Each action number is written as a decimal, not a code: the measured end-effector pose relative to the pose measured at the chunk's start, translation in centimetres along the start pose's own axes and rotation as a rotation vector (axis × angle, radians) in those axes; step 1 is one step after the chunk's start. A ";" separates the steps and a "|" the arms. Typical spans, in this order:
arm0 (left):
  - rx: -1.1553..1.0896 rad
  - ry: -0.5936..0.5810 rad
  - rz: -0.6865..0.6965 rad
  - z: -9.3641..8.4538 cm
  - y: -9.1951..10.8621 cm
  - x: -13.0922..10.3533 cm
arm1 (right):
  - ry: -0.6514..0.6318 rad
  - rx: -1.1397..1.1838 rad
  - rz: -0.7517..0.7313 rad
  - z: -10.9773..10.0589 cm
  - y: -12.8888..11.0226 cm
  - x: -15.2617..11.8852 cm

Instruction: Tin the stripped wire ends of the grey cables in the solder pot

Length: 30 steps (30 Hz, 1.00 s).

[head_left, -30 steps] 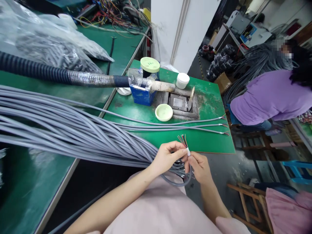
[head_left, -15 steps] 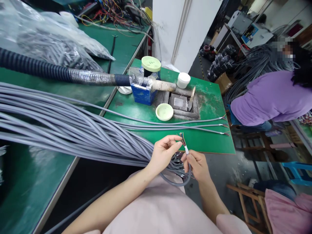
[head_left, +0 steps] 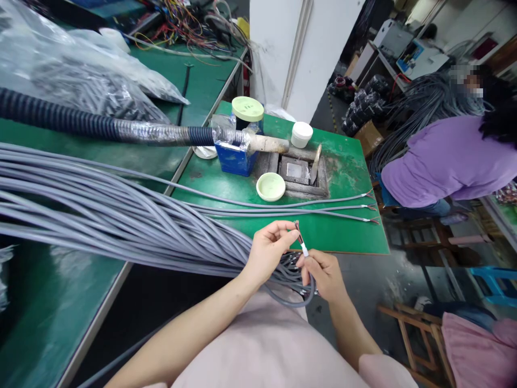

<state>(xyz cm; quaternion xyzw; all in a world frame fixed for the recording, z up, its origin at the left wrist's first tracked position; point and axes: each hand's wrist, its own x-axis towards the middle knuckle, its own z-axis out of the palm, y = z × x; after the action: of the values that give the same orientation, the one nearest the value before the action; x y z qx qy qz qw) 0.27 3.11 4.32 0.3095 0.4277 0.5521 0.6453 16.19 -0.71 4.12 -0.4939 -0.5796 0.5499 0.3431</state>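
In the head view my right hand (head_left: 324, 270) is closed around a grey cable (head_left: 311, 285), just below its white end sleeve (head_left: 304, 249). The cable loops down from there toward my lap. Thin coloured wires (head_left: 299, 233) stick up out of the sleeve, bunched close together. My left hand (head_left: 271, 247) pinches these wires between thumb and forefinger. To the left runs a thick bundle of grey cables (head_left: 161, 215), whose ends hang partly hidden behind my hands. Beyond my hands, a few cables with bared wire ends (head_left: 369, 207) lie across the green table (head_left: 242, 226).
A solder pot (head_left: 297, 170) with a flat scraper (head_left: 315, 164) is set in the table. Around it are a pale green dish (head_left: 270, 186), a white tub (head_left: 301, 134), a blue box (head_left: 236, 159) and a ribbed hose (head_left: 161, 132). A person in purple (head_left: 448, 159) sits at right.
The coloured wires were fanned apart and now stand bunched tightly, with my left fingers closed on them. Both hands and the cable end have shifted slightly left.
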 end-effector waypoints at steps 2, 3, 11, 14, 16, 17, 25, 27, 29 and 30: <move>-0.012 -0.001 0.005 0.1 0.0 0.1 | 0.000 -0.013 -0.004 0.0 -0.1 -0.1; -0.012 0.002 0.009 0.1 0.0 0.1 | 0.000 -0.014 -0.003 0.1 -0.1 -0.1; 0.295 0.055 0.394 -0.3 -1.0 -1.0 | 0.051 0.338 0.083 0.2 0.8 0.8; 0.468 -0.068 0.683 -0.4 -1.5 -1.6 | 0.012 0.464 0.070 0.1 0.4 1.4; 0.486 -0.142 0.745 -0.4 -1.7 -1.9 | 0.027 0.479 0.055 0.1 -0.1 1.7; 0.464 -0.155 0.718 -0.3 -1.8 -2.0 | 0.053 0.475 0.045 0.1 -0.3 1.9; 0.011 -0.078 0.177 0.3 -0.9 -1.5 | 0.267 0.331 -0.085 0.6 -1.2 2.0; -0.012 -0.057 0.162 0.3 -0.7 -1.3 | 0.249 0.264 -0.066 0.6 -1.7 1.9; -0.011 -0.037 0.161 0.1 -0.6 -1.1 | 0.186 0.220 -0.035 0.5 -2.2 1.9; -0.003 -0.026 0.163 0.0 -0.6 -1.1 | 0.148 0.205 -0.022 0.5 -2.5 1.9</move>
<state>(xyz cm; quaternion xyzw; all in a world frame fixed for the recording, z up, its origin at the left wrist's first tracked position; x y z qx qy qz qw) 0.49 1.94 4.00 0.3493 0.3919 0.5993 0.6044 14.66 1.19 6.21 -0.4890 -0.4988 0.5648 0.4394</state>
